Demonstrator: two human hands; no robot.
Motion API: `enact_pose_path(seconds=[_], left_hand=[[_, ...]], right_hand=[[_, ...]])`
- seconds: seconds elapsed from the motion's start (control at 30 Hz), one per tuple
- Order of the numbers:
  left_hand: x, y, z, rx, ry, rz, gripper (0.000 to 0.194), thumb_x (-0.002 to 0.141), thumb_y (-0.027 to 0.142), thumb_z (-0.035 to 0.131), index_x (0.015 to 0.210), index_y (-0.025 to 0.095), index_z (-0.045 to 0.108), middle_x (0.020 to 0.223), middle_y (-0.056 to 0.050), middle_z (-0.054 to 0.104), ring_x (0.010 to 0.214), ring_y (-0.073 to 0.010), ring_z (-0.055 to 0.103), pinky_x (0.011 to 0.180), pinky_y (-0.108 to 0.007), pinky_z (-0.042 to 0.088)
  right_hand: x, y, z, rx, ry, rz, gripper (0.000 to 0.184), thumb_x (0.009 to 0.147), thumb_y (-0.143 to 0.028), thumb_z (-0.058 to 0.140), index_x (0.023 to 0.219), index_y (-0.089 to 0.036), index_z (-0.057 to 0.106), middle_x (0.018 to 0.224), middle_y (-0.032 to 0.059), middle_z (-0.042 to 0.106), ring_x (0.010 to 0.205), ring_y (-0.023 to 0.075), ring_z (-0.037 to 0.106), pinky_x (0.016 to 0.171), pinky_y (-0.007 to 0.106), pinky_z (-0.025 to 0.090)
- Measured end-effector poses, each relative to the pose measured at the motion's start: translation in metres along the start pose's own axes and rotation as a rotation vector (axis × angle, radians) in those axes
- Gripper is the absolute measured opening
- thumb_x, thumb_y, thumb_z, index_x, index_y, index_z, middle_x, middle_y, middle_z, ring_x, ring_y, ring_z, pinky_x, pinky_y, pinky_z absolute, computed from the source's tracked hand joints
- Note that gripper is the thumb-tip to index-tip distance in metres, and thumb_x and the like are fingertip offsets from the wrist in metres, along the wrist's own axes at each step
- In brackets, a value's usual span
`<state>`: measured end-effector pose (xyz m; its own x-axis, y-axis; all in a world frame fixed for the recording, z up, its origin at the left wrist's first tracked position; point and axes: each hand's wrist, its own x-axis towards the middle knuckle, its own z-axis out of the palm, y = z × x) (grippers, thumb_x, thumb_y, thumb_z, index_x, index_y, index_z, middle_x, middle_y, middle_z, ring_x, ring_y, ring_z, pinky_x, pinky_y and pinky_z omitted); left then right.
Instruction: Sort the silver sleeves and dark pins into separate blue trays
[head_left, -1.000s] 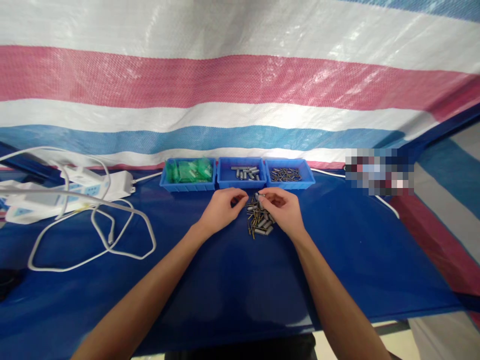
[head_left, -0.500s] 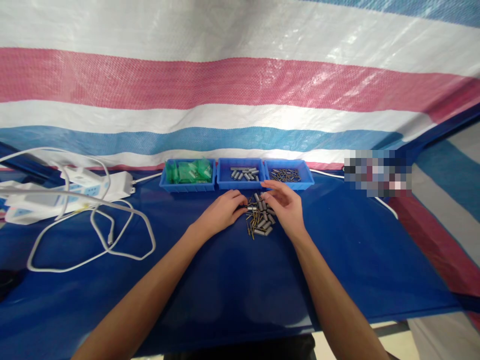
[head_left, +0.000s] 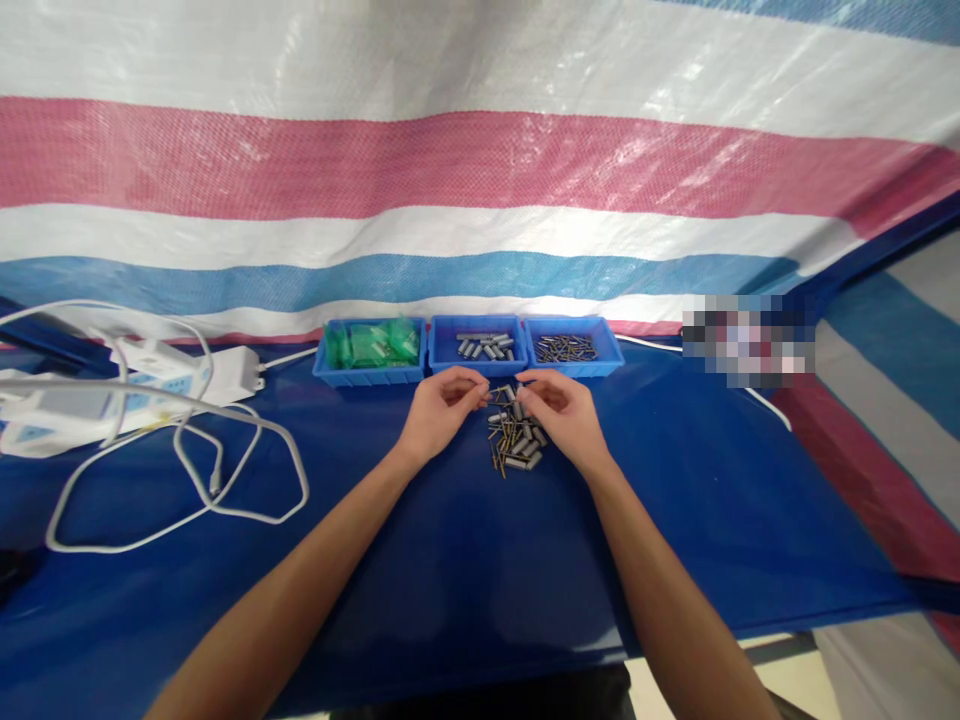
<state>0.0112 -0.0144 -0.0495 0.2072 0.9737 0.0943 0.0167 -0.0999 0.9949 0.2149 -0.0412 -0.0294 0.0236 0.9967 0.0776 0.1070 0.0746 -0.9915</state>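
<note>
A mixed pile of small grey metal cylinders [head_left: 527, 447] and thin brass-coloured screws [head_left: 499, 452] lies on the blue table between my hands. At the pile's upper left, my left hand [head_left: 444, 408] is closed in a pinch, thumb against fingertips. Something small and pale shows at those fingertips, too small to name. My right hand [head_left: 564, 412] pinches at the pile's upper right, its thumb and forefinger over the cylinders. A small greyish bit shows at its fingertips, but I cannot make out what it is.
Behind the pile stand three blue bins: a left bin [head_left: 369, 377] with green bags, a middle bin [head_left: 477, 368] with cylinders, a right bin [head_left: 576, 369] with screws. White power strips [head_left: 238, 371] and a looped cable [head_left: 304, 480] lie left. A striped sheet [head_left: 480, 165] hangs behind.
My left hand has risen slightly from the pile's left side. The right hand's fingers have drawn together into a pinch, after being more spread. The view has shifted a little.
</note>
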Motion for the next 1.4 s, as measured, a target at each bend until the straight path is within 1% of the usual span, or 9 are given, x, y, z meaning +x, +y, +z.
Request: enact_pose_path(seconds=[0.13, 0.4, 0.53, 0.63, 0.77, 0.87, 0.97, 1.13, 1.4], left_hand=[[-0.001, -0.003, 0.003, -0.072, 0.022, -0.023, 0.029, 0.084, 0.042, 0.082, 0.093, 0.017, 0.072, 0.078, -0.003, 0.076, 0.073, -0.0169, 0.073, 0.075, -0.029, 0.061], [-0.003, -0.003, 0.002, -0.063, -0.036, 0.009, 0.028, 0.085, 0.040, 0.082, 0.096, 0.016, 0.072, 0.082, -0.004, 0.076, 0.077, -0.0178, 0.073, 0.076, -0.029, 0.060], [-0.006, -0.002, 0.004, 0.198, 0.018, 0.162, 0.019, 0.093, 0.036, 0.073, 0.095, 0.017, 0.074, 0.090, -0.006, 0.078, 0.081, -0.0192, 0.073, 0.081, -0.033, 0.060], [-0.008, 0.000, 0.004, 0.486, 0.041, 0.345, 0.017, 0.100, 0.024, 0.061, 0.105, 0.019, 0.077, 0.103, -0.008, 0.079, 0.096, -0.0223, 0.071, 0.094, -0.041, 0.059], [-0.008, -0.004, 0.003, 0.626, -0.152, 0.498, 0.044, 0.098, 0.004, 0.046, 0.125, 0.023, 0.075, 0.131, -0.007, 0.075, 0.129, -0.0265, 0.061, 0.113, -0.052, 0.052], [-0.007, -0.011, 0.004, 0.689, -0.225, 0.507, 0.046, 0.094, 0.000, 0.049, 0.125, 0.021, 0.076, 0.134, -0.007, 0.074, 0.137, -0.0290, 0.057, 0.115, -0.055, 0.051], [-0.007, -0.016, 0.005, 0.702, -0.193, 0.492, 0.039, 0.095, 0.004, 0.052, 0.120, 0.020, 0.079, 0.125, -0.009, 0.078, 0.129, -0.0287, 0.065, 0.112, -0.053, 0.055], [-0.007, -0.016, 0.006, 0.709, -0.109, 0.472, 0.022, 0.098, 0.016, 0.061, 0.108, 0.018, 0.081, 0.114, -0.011, 0.080, 0.112, -0.0270, 0.072, 0.105, -0.047, 0.059], [-0.010, -0.012, 0.005, 0.692, -0.037, 0.421, 0.019, 0.098, 0.014, 0.060, 0.099, 0.020, 0.078, 0.104, -0.008, 0.080, 0.099, -0.0238, 0.074, 0.094, -0.041, 0.060]], right_hand=[[-0.001, -0.003, 0.002, 0.120, -0.117, 0.066, 0.031, 0.078, -0.042, 0.084, 0.100, -0.022, 0.079, 0.079, 0.0029, 0.078, 0.064, 0.0170, 0.070, 0.063, 0.031, 0.058], [-0.002, 0.002, 0.007, 0.227, -0.108, 0.136, 0.033, 0.070, -0.045, 0.092, 0.090, -0.021, 0.082, 0.081, 0.0036, 0.081, 0.069, 0.0176, 0.074, 0.068, 0.031, 0.063], [-0.001, 0.002, 0.005, 0.188, -0.097, 0.105, 0.033, 0.072, -0.047, 0.090, 0.090, -0.021, 0.082, 0.081, 0.0038, 0.080, 0.067, 0.0182, 0.073, 0.067, 0.033, 0.064], [0.001, 0.001, -0.001, 0.123, 0.017, 0.039, 0.029, 0.074, -0.046, 0.089, 0.089, -0.022, 0.081, 0.080, 0.0034, 0.079, 0.066, 0.0183, 0.072, 0.067, 0.035, 0.063], [0.005, 0.001, -0.012, 0.051, 0.273, -0.135, 0.027, 0.081, -0.042, 0.083, 0.101, -0.024, 0.079, 0.101, 0.0060, 0.080, 0.073, 0.0189, 0.072, 0.071, 0.036, 0.063], [0.008, 0.004, -0.021, 0.023, 0.339, -0.139, 0.039, 0.083, -0.037, 0.081, 0.119, -0.025, 0.074, 0.115, 0.0074, 0.078, 0.072, 0.0165, 0.070, 0.070, 0.035, 0.061], [0.009, 0.008, -0.024, 0.026, 0.349, -0.078, 0.039, 0.081, -0.035, 0.080, 0.118, -0.024, 0.074, 0.113, 0.0069, 0.077, 0.064, 0.0129, 0.065, 0.063, 0.032, 0.058], [0.009, 0.007, -0.019, 0.050, 0.363, -0.079, 0.028, 0.082, -0.034, 0.077, 0.107, -0.021, 0.074, 0.108, 0.0066, 0.077, 0.062, 0.0117, 0.062, 0.061, 0.030, 0.057], [0.006, 0.004, -0.012, 0.063, 0.338, -0.078, 0.025, 0.081, -0.035, 0.077, 0.102, -0.021, 0.075, 0.106, 0.0063, 0.077, 0.063, 0.0123, 0.062, 0.060, 0.029, 0.056]])
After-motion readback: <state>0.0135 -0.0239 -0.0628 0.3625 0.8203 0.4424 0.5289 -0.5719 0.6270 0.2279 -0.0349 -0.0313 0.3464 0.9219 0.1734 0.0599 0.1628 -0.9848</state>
